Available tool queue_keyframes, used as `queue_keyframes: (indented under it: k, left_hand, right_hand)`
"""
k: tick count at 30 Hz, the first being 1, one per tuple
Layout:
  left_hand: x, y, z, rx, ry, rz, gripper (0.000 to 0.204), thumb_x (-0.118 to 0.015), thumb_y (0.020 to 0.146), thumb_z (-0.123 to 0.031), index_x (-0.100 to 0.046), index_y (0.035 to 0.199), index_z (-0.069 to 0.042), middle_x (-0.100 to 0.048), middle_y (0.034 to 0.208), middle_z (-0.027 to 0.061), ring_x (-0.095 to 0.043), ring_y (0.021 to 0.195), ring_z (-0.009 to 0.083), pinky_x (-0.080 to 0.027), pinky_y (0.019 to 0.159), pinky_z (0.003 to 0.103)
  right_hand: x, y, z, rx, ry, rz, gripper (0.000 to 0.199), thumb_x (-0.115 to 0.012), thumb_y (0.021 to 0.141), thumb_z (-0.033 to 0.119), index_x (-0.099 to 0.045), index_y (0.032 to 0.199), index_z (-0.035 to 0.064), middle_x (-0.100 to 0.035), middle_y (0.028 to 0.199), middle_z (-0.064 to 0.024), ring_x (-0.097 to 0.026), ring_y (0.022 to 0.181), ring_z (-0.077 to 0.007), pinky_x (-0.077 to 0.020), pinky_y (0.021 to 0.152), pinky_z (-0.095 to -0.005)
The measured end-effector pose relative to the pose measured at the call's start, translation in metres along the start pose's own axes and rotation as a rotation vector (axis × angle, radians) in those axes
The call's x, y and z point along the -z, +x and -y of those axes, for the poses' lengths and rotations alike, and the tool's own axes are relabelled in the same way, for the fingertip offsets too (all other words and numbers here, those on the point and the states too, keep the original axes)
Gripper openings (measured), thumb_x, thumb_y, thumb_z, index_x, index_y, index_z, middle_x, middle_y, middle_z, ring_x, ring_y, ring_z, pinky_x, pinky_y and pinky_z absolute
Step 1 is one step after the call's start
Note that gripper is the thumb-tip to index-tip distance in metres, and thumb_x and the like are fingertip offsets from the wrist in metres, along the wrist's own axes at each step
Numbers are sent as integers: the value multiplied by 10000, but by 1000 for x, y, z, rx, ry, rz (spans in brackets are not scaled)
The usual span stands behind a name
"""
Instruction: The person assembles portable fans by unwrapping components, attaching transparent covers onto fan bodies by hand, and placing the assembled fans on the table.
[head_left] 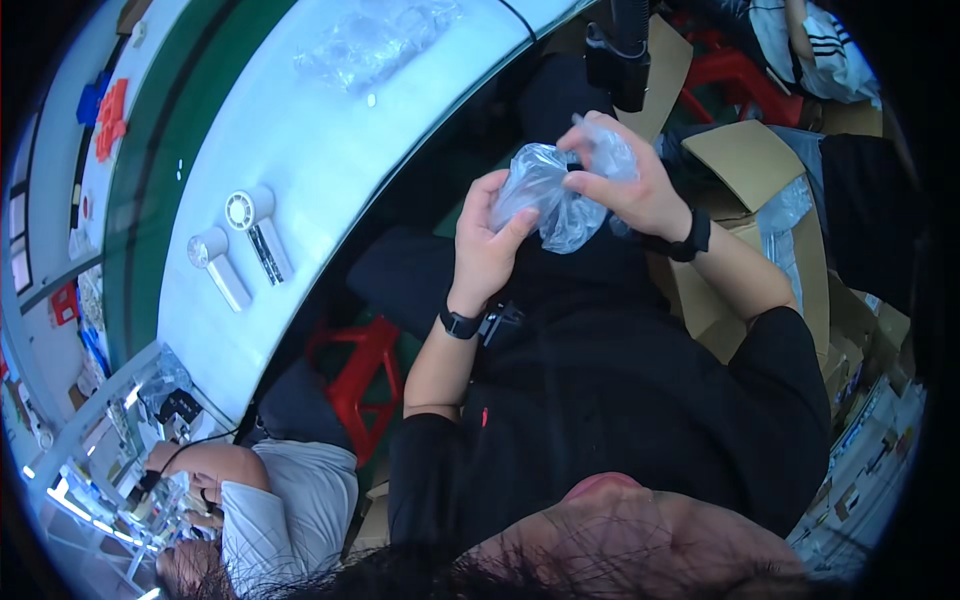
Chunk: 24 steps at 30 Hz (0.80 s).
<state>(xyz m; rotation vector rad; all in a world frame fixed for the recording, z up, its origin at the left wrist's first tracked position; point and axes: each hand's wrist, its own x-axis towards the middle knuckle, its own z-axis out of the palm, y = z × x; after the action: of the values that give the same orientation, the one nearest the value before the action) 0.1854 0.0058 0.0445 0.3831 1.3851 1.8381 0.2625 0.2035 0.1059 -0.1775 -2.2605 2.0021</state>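
A crumpled clear plastic bag (pixel 543 185) is held over my lap, to the right of the white table's edge. My left hand (pixel 487 235) grips its left side, thumb in front and fingers behind. On the other side, my right hand (pixel 640 190) has its thumb and fingers closed on a bunched end of the same bag. A small dark spot shows between the right thumb and fingers; I cannot make out what it is. Whether the bag has anything inside is hidden by its folds.
On the white table (pixel 320 180) lie two white handheld fans (pixel 262 235) (pixel 217 268) and a heap of clear plastic bags (pixel 380 42). An open cardboard box (pixel 745 165) with plastic in it stands at my right. A co-worker (pixel 290 510) sits at lower left near a red stool (pixel 365 385).
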Motion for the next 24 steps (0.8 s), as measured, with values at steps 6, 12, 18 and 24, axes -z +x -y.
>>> queue_keyframes:
  k: [6, 12, 18, 24]
  left_hand:
    - [-3, 2, -13, -139, 354, 108, 475, -772, 822, -193, -546, 1210, -39, -650, 1098, 141, -664, 993, 253, -509, 837, 312]
    - [-5, 8, -24, -194, 676, 262, 445, -741, 844, -233, -553, 1223, -95, -677, 1022, 149, -688, 928, 331, -528, 787, 346]
    - [-11, 5, -6, -158, 444, 223, 367, -688, 880, -227, -561, 1204, -110, -669, 975, 136, -691, 869, 305, -522, 756, 330]
    - [-11, 1, 24, 109, 241, 266, 259, -593, 968, -185, -555, 1192, -61, -640, 966, 51, -613, 876, 124, -484, 776, 273]
  right_hand:
    - [4, -6, -12, 50, -214, 239, 224, -716, 889, 189, -672, 1029, 19, -665, 878, -58, -613, 807, -154, -496, 779, -279]
    - [19, -8, -12, -248, 108, 394, 160, -711, 874, 136, -647, 947, 8, -620, 794, -51, -608, 776, -165, -477, 737, -273]
    - [8, -20, -16, -445, 380, 217, 171, -671, 906, 125, -556, 1002, 43, -568, 838, -20, -575, 792, -124, -463, 720, -268]
    - [-7, -27, -32, 119, -385, 143, 112, -595, 959, 105, -505, 1021, 77, -535, 905, 13, -522, 808, -71, -429, 708, -236]
